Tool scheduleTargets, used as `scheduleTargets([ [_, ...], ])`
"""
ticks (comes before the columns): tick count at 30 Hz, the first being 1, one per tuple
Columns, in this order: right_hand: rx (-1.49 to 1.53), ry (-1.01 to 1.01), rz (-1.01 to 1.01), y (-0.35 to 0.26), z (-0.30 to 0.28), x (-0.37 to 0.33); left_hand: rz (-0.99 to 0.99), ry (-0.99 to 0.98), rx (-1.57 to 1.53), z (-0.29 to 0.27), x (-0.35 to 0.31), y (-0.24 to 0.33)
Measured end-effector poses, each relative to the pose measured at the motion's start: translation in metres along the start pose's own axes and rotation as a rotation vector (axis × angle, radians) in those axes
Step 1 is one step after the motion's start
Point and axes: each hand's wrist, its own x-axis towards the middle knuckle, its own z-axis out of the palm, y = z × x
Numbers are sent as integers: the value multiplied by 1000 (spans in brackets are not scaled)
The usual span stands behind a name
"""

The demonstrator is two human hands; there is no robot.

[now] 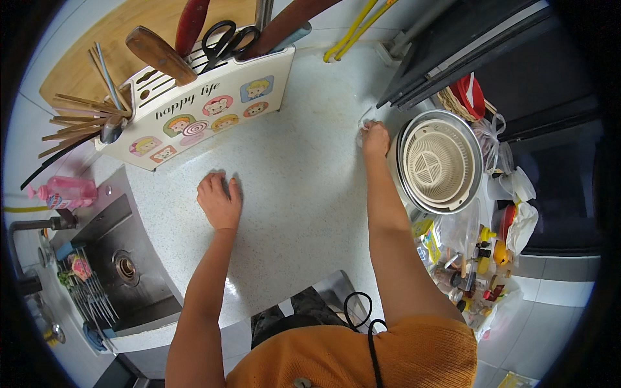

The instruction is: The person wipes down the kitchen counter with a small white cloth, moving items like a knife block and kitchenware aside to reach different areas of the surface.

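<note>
My left hand [218, 199] rests on the pale speckled countertop [304, 194], its fingers spread and nothing in them. Farther off and to the right, my right hand [375, 138] is closed and pressed down on the counter. A bit of something white, perhaps a wipe or cloth [362, 134], shows beside its fingers; most of it is hidden under them. Just right of that hand stands a stack of metal bowls with a cream plastic strainer [430, 165] on top. Ahead of my left hand is a white knife block [194, 119] printed with cartoon stickers.
Knives, black scissors [226, 44] and chopsticks [77, 123] stick out of the block. At left lie a steel sink [123, 258], a faucet [45, 223] and a pink soap bottle [68, 192]. Jars and bottles [479, 265] crowd the right side. Yellow hoses [352, 29] rise at the back.
</note>
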Motion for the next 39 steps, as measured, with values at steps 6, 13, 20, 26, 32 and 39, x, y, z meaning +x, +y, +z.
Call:
scheduleTargets([
  [6,128,-244,125,-10,-20,-2,2,15,-1,-1,1,3],
  [13,139,-281,25,-6,-20,-8,22,23,8,0,-1,0],
  [20,81,-138,75,-15,-20,-13,-4,-22,-16,-1,1,0],
  [26,74,-198,11,-11,-13,-16,-24,-17,-12,-1,0,2],
  [32,31,0,-39,-13,-8,-15,-6,6,-31,0,2,0],
  [39,180,24,-185,-3,-16,-61,3,8,-1,-1,0,2],
])
